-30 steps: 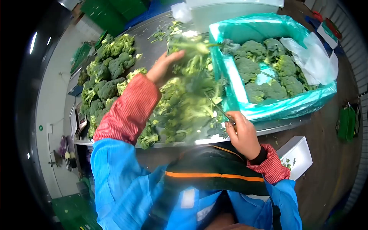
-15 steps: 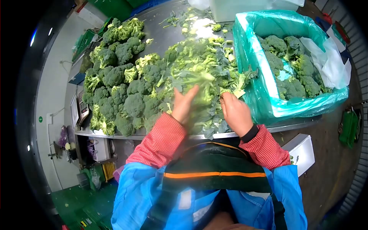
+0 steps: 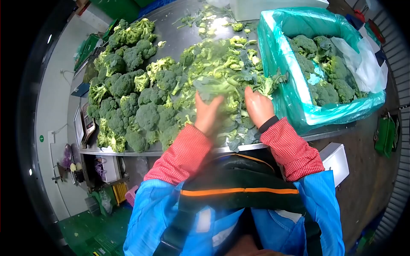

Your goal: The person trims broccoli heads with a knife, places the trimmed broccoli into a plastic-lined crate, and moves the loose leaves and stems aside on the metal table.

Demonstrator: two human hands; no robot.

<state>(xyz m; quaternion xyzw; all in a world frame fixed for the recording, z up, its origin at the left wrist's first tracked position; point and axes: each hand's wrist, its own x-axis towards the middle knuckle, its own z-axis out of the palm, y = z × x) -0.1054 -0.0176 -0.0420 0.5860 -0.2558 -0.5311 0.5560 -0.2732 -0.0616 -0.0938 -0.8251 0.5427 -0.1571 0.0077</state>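
Observation:
My left hand (image 3: pixel 208 114) is at the front of the trimmings, its fingers around the near side of a broccoli head (image 3: pixel 217 87). The head's pale stem points right, and a smeared patch in the lens partly blurs it. Close by on the right, my right hand (image 3: pixel 259 107) is closed, knuckles up, beside the stem end; whatever it grips is hidden. Under and around both hands lies a heap of broccoli trimmings (image 3: pixel 232 64), pale stalks and leaves. Left of my left hand is a large pile of broccoli heads (image 3: pixel 147 116).
At the right stands a white box lined with green plastic (image 3: pixel 287 106), holding broccoli heads and a clear plastic sheet (image 3: pixel 361 64). The metal table (image 3: pixel 173 36) ends just before my waist. A scale (image 3: pixel 87 119) stands at the left edge; a white bin (image 3: pixel 335 162) sits below right.
My right hand has moved up and slightly left, nearer the broccoli stem. My left hand has stayed almost in place with the broccoli head. The view has shifted slightly.

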